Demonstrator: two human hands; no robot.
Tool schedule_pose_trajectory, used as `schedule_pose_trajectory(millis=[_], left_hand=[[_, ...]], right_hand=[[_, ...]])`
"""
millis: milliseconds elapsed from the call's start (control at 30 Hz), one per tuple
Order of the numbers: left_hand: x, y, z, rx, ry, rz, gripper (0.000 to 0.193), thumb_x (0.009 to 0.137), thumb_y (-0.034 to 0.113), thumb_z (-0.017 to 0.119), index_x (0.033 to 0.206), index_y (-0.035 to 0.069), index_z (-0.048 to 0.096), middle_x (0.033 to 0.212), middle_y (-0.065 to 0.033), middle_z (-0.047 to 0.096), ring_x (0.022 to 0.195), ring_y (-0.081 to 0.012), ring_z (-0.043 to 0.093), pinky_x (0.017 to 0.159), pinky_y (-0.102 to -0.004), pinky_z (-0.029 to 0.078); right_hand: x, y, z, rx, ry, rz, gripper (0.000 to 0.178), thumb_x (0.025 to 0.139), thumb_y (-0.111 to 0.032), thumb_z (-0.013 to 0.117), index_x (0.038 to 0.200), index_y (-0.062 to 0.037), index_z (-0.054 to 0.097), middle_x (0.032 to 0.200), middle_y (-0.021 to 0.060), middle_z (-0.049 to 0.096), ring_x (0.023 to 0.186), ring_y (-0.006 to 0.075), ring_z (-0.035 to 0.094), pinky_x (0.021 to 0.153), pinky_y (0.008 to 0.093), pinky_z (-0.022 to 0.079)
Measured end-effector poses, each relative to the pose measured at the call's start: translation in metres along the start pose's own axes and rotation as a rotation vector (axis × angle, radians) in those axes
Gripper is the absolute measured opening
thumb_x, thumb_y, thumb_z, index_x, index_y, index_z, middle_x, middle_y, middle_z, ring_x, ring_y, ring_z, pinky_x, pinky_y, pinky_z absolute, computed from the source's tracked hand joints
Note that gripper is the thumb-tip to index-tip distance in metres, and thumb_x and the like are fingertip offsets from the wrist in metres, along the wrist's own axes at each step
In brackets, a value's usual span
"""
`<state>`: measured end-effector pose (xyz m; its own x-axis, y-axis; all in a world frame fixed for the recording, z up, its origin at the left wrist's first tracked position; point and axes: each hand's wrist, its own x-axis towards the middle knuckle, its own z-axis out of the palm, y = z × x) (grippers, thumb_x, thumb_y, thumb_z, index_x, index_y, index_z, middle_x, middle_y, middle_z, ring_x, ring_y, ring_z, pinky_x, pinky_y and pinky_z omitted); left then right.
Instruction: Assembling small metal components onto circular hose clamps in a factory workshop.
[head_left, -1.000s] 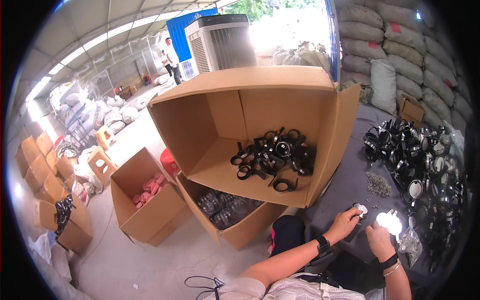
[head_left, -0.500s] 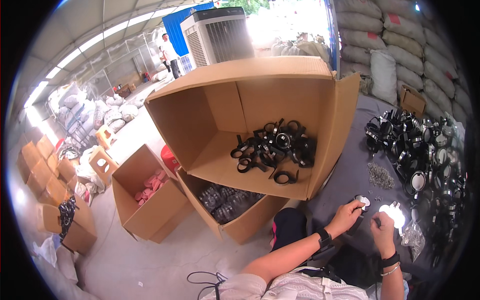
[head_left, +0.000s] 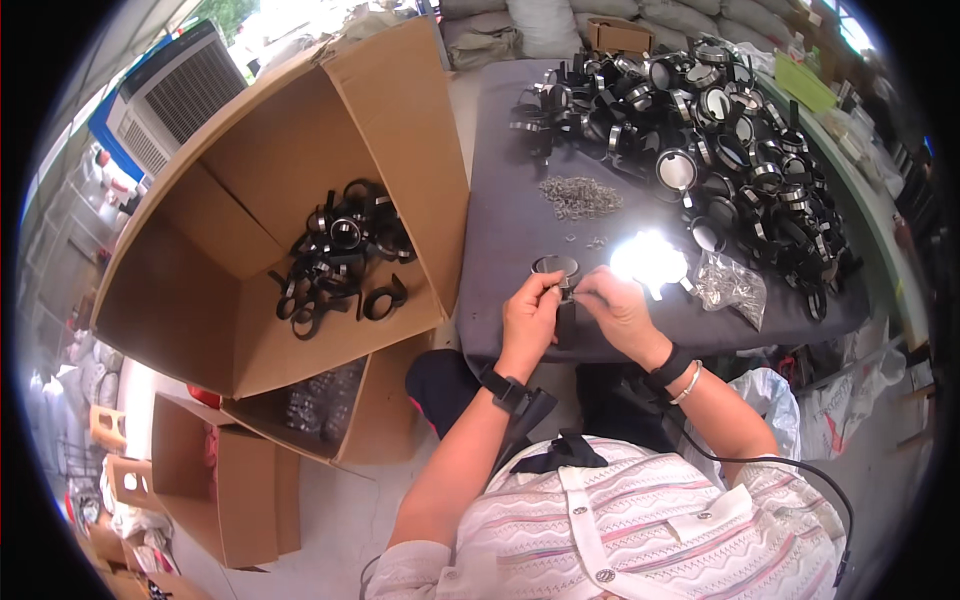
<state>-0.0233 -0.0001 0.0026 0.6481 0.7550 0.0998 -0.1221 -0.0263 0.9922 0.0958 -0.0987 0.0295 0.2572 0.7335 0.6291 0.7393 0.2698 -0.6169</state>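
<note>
Right now, the black-handled round piece (head_left: 556,266) is near the front edge of the grey-covered table (head_left: 500,225), its disc turned up and its dark handle pointing back toward the person. The left hand (head_left: 530,315) has it, thumb and fingers pinching it just below the disc. In comes the right hand (head_left: 618,305) from the other side, thumb and forefinger pressed together at the piece's neck; whether something tiny sits between those tips, I cannot tell. Just beside it, a white glare (head_left: 650,262) washes out whatever lies under it, and next along is a clear bag (head_left: 732,285) of small metal parts. Beyond the hands, a loose pile of little metal parts (head_left: 580,198); farther back and to the right, a big heap of black-handled pieces (head_left: 700,130). Over on the left, a large cardboard box (head_left: 405,130) lies tipped open, black ring-shaped parts (head_left: 345,250) clustered inside.
</note>
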Motion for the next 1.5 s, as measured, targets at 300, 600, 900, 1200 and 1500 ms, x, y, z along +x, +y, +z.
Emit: schedule_pose_trajectory(millis=[300, 600, 900, 1200, 1500], left_hand=[[-0.003, 0.002, 0.002, 0.079, 0.022, 0.012, 0.021, 0.09, 0.007, 0.051, 0.108, 0.006, 0.063, 0.071, 0.0005, 0.058, 0.046, -0.0037, 0.046, 0.039, -0.0205, 0.041], [-0.005, -0.002, 0.001, 0.052, -0.013, 0.0, 0.024, 0.092, 0.009, 0.049, 0.112, 0.007, 0.061, 0.072, 0.0011, 0.058, 0.049, -0.0036, 0.048, 0.04, -0.0203, 0.042], [-0.005, -0.004, -0.001, 0.009, -0.043, -0.006, 0.025, 0.09, 0.007, 0.052, 0.113, 0.006, 0.061, 0.072, 0.0011, 0.057, 0.05, -0.0033, 0.048, 0.04, -0.0197, 0.041], [-0.006, 0.002, 0.004, 0.018, 0.014, 0.019, 0.023, 0.088, 0.008, 0.056, 0.11, 0.007, 0.062, 0.073, 0.0018, 0.058, 0.051, -0.0022, 0.048, 0.039, -0.019, 0.041], [-0.001, -0.002, 0.008, -0.017, 0.068, 0.069, 0.016, 0.088, 0.002, 0.051, 0.101, 0.003, 0.06, 0.076, -0.0017, 0.059, 0.051, -0.0039, 0.049, 0.037, -0.0187, 0.041]], right_hand=[[0.007, 0.005, 0.01, -0.113, 0.059, -0.152, 0.008, 0.076, 0.002, 0.063, 0.082, -0.0002, 0.058, 0.078, 0.0137, 0.057, 0.067, 0.0312, 0.06, 0.057, 0.0362, 0.047], [0.007, 0.008, 0.008, -0.191, 0.045, -0.232, 0.011, 0.071, 0.003, 0.066, 0.079, 0.0008, 0.059, 0.077, 0.0126, 0.058, 0.06, 0.0297, 0.061, 0.051, 0.0344, 0.05], [0.007, 0.006, 0.009, -0.125, 0.039, -0.142, 0.012, 0.071, 0.003, 0.067, 0.079, -0.0006, 0.059, 0.077, 0.0115, 0.058, 0.061, 0.0279, 0.061, 0.053, 0.0334, 0.049], [0.01, -0.008, 0.011, 0.16, 0.058, 0.32, 0.01, 0.072, -0.003, 0.069, 0.076, 0.0009, 0.061, 0.07, 0.0092, 0.061, 0.063, 0.0149, 0.058, 0.058, 0.029, 0.045], [-0.006, -0.005, 0.013, 0.188, 0.08, 0.327, 0.012, 0.08, -0.007, 0.061, 0.088, 0.0007, 0.061, 0.081, 0.0145, 0.063, 0.076, 0.0247, 0.063, 0.067, 0.0336, 0.049]])
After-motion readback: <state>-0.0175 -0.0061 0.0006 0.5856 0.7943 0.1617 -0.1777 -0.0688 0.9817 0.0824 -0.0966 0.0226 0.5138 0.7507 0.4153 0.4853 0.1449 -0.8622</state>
